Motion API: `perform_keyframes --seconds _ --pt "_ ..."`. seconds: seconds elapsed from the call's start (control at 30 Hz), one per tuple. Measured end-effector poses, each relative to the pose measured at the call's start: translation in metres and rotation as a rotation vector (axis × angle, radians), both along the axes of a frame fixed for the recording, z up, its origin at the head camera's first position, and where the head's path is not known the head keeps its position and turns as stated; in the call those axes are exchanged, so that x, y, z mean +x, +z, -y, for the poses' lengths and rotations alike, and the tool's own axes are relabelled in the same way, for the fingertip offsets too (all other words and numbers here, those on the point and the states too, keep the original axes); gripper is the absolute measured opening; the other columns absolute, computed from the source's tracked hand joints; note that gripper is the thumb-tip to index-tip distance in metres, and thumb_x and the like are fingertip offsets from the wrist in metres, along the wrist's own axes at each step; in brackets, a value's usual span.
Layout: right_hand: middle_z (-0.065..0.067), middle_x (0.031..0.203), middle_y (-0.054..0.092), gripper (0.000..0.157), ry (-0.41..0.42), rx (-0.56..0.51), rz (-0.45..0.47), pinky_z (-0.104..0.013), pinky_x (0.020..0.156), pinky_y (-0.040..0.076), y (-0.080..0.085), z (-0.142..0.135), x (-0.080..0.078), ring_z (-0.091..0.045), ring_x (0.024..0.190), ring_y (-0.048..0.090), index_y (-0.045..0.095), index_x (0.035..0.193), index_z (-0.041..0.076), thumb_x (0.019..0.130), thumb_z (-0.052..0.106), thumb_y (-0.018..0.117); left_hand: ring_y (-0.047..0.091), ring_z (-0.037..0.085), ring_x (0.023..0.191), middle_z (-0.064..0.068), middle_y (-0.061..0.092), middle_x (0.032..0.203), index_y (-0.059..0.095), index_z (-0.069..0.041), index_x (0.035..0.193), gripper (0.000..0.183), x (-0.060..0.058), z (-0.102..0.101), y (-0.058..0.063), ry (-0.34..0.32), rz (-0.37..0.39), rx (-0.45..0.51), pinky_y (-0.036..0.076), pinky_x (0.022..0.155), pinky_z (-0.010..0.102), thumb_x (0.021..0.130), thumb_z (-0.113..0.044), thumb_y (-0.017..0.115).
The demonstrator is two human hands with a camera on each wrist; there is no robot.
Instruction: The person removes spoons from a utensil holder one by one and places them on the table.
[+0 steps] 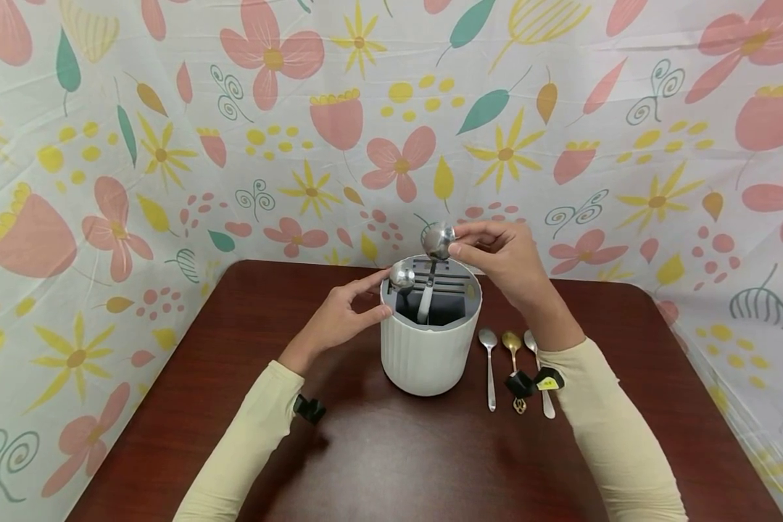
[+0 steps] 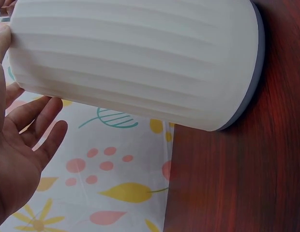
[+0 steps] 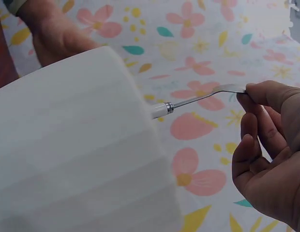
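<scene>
A white, ribbed utensil holder (image 1: 427,362) with a grey slotted top stands upright on the table. Above its opening, my right hand (image 1: 505,257) pinches the bowl of a spoon (image 1: 439,241) between thumb and fingers. The spoon's white handle (image 3: 159,110) points down into the holder, and its lower end is hidden inside. My left hand (image 1: 336,317) touches the holder's left rim with fairly straight fingers, the thumb at the front edge. Another spoon (image 1: 402,277) stands in the holder, bowl up, near those fingers. In the left wrist view the holder's side (image 2: 135,53) fills the upper part.
To the right of the holder a silver spoon (image 1: 488,339), a gold spoon (image 1: 512,341) with an ornate handle end and another silver spoon (image 1: 548,404) lie side by side, the latter two partly covered by the right wrist. A flower-patterned cloth (image 1: 287,130) hangs behind the dark red-brown table (image 1: 404,464).
</scene>
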State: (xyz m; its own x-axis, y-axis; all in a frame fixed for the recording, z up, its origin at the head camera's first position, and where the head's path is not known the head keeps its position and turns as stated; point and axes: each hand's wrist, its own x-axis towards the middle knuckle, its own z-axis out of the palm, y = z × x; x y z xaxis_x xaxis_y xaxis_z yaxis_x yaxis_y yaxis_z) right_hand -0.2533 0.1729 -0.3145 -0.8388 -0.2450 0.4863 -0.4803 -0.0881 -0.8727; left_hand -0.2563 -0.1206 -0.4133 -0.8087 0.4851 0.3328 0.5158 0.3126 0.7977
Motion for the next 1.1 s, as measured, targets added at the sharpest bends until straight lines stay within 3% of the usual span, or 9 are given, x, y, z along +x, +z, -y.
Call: perform_keyframes --seconds 0.2,0.37,0.73,0.97,1.1 --pt "0.0 0.078 0.073 0.018 0.014 -0.042 -0.061 -0.022 0.061 0.046 0.011 0.0 -0.001 -0.012 0.068 0.061 0.077 0.102 -0.005 0.088 -0.012 0.071 0.056 0.018 0.125 -0.01 0.053 0.15 0.047 -0.035 0.154 0.063 0.001 0.001 0.0 0.007 -0.005 -0.001 0.046 0.104 0.055 0.096 -0.038 0.073" --pt "0.0 0.077 0.073 0.018 -0.008 -0.04 -0.081 -0.023 0.063 0.047 0.024 0.003 -0.001 -0.011 0.068 0.062 0.077 0.102 -0.004 0.087 -0.012 0.071 0.056 0.024 0.126 -0.009 0.054 0.15 0.047 -0.035 0.153 0.062 0.0 0.002 -0.002 0.008 -0.008 0.006 0.046 0.101 0.059 0.096 -0.039 0.072" --pt "-0.002 0.074 0.071 0.019 -0.04 -0.07 -0.094 -0.023 0.064 0.049 0.051 -0.004 0.002 -0.013 0.068 0.065 0.078 0.1 -0.002 0.085 -0.012 0.072 0.055 0.014 0.125 -0.012 0.053 0.15 0.046 -0.038 0.153 0.063 0.001 0.0 -0.001 -0.002 -0.014 0.003 0.046 0.103 0.055 0.096 -0.042 0.072" --pt "-0.003 0.073 0.072 0.021 -0.051 -0.135 -0.095 -0.022 0.07 0.054 0.063 -0.015 0.005 -0.011 0.069 0.067 0.079 0.098 -0.004 0.084 -0.017 0.069 0.054 0.023 0.127 -0.014 0.053 0.149 0.046 -0.042 0.153 0.062 0.0 0.001 -0.002 -0.006 -0.002 0.015 0.045 0.103 0.058 0.096 -0.043 0.071" --pt "-0.005 0.073 0.072 0.021 -0.047 -0.178 -0.09 -0.022 0.069 0.054 0.068 -0.022 0.007 -0.012 0.068 0.067 0.078 0.099 -0.008 0.084 -0.018 0.067 0.055 0.018 0.125 -0.012 0.054 0.148 0.046 -0.04 0.153 0.062 0.0 0.001 -0.002 -0.006 -0.003 0.016 0.046 0.102 0.059 0.096 -0.041 0.072"
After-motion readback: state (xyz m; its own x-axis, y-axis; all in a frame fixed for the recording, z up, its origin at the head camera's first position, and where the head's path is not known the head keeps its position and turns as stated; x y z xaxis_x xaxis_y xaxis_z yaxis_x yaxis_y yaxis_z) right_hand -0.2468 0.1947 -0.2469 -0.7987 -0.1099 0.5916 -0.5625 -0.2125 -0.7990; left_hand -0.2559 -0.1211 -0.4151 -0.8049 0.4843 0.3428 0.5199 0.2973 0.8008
